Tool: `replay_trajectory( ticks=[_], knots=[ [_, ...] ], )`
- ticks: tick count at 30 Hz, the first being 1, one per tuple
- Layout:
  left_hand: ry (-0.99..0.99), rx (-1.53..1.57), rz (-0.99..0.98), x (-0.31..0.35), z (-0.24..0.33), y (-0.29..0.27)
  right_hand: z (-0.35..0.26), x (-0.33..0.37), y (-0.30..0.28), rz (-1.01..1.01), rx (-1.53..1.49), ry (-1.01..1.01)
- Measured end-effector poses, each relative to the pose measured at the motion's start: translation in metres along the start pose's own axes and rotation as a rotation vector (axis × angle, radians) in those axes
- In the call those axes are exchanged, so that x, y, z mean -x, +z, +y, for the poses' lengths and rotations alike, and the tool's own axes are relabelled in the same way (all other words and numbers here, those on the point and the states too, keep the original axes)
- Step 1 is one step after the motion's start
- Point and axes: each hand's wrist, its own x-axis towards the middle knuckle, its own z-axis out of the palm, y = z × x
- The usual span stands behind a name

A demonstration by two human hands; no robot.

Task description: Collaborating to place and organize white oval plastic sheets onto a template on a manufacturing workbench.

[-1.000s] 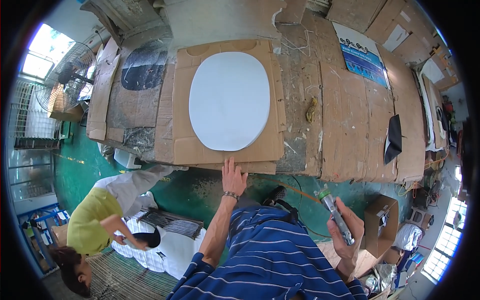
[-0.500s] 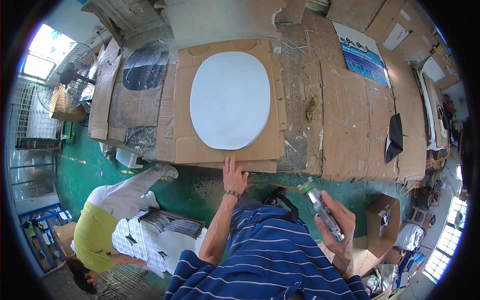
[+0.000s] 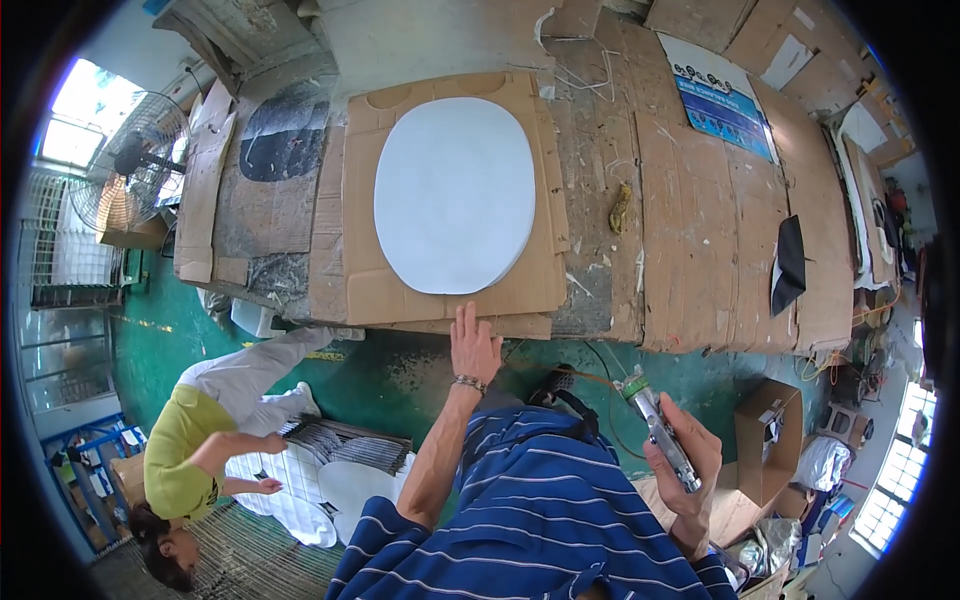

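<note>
A white oval pad, seemingly foam, lies flat on a cardboard sheet on the table in front of me. My left hand is at the sheet's near edge, fingers stretched out, the tips touching the cardboard just below the pad and holding nothing. Off to the right, away from the table edge, my right hand is closed around a silver spray gun with a green collar at its front end. The gun tilts with that end up and toward the table. A thin hose runs near it.
Cardboard covers the worktable. A black piece and a blue printed sheet lie on its right side. An open carton stands on the floor at right. A co-worker bends over white padded pieces at lower left.
My left hand stays at the cardboard edge. The spray gun has shifted slightly right and down in my right hand. The co-worker has raised their arms from the white pieces.
</note>
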Motion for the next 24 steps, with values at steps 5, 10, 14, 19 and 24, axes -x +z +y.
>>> replay_trajectory(
  ticks=[5,10,14,19,24],
  knots=[
    [0.131,0.046,0.036,-0.033,0.027,0.001,0.005,0.014,-0.015,-0.099,0.045,-0.007],
    [-0.060,-0.134,0.075,-0.086,0.012,-0.003,0.005,0.016,-0.012,0.003,0.012,0.035],
    [-0.168,-0.213,-0.092,-0.086,0.002,-0.006,0.007,0.013,-0.006,-0.033,0.025,0.051],
    [-0.173,-0.242,0.003,-0.083,-0.030,-0.018,0.007,0.014,-0.005,-0.056,0.012,0.050],
    [-0.247,-0.259,-0.003,-0.074,-0.027,-0.025,0.009,0.013,-0.006,-0.061,0.005,0.029]
  ],
)
